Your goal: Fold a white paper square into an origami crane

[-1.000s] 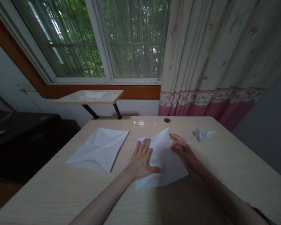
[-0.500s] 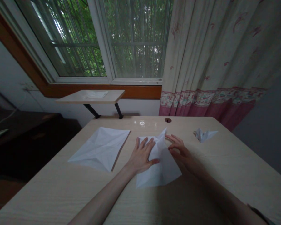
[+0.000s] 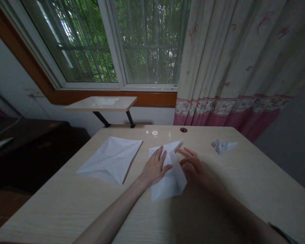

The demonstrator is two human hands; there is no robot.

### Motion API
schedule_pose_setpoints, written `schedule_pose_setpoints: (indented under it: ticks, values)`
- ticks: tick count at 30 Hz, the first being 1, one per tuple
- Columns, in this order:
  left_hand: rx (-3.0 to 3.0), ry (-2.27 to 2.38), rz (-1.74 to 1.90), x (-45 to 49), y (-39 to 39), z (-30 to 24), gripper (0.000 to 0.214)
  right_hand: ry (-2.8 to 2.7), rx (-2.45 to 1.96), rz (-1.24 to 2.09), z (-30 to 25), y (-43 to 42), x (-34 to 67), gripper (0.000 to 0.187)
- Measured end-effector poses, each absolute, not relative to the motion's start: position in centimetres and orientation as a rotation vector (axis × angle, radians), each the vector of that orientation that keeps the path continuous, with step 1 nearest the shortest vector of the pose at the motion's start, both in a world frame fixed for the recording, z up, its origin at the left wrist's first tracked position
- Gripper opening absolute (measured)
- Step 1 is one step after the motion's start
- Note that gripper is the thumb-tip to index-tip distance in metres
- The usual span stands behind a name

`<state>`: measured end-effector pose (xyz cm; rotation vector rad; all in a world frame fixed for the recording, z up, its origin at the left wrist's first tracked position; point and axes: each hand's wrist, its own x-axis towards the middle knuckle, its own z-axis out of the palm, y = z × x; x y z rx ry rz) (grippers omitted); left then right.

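Folded white paper (image 3: 169, 186) lies under the left hand (image 3: 155, 166), right hand (image 3: 190, 162) beside it.

A home room: floral curtains (image 3: 231, 61), barred window (image 3: 149, 44), light wood desk (image 3: 53, 206).

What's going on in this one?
A person is handling a folded sheet of white paper on a light wooden desk. The left hand rests on the sheet, while the right hand is beside its folded flap; contact is hard to tell. A larger creased white sheet lies to the left, and a small folded paper piece lies to the right.
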<state>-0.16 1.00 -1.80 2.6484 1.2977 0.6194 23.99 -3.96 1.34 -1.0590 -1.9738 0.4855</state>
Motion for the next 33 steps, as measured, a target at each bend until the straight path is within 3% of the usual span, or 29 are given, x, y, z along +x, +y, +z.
schedule_pose_setpoints:
  ticks: [7,12,22,33]
  values:
    - [2.678,1.373,0.587,0.0,0.9,-1.1,0.056,-2.001,-1.052,0.447,1.3,-4.2,23.8,0.030]
    - [2.651,1.348,0.557,-0.1,1.0,-0.6,0.058,-2.016,-1.061,0.383,0.4,-4.3,23.6,0.047]
    - [1.922,1.429,1.320,-1.0,2.1,-0.6,0.043,-2.227,-1.054,0.297,0.1,-4.7,23.0,0.057]
    - [1.639,1.324,1.622,-1.3,0.9,0.3,0.047,-2.478,-1.005,0.244,0.2,-5.6,22.2,0.066]
